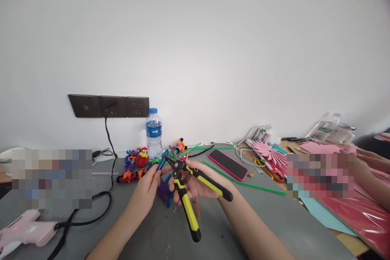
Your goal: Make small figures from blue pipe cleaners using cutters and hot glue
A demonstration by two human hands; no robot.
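Note:
My right hand is closed around black and yellow wire cutters, whose handles are spread and point toward me. Their jaws sit at a blue pipe cleaner that my left hand pinches between its fingertips. A purple and blue pipe-cleaner piece hangs between the two hands, just above the grey table. An orange bit dangles below the cutters.
A water bottle, small pipe-cleaner figures and a pink-cased phone lie behind my hands. Green pipe cleaners stretch to the right. A pink glue gun with black cord lies at the left. Another person's hands work on pink paper at the right.

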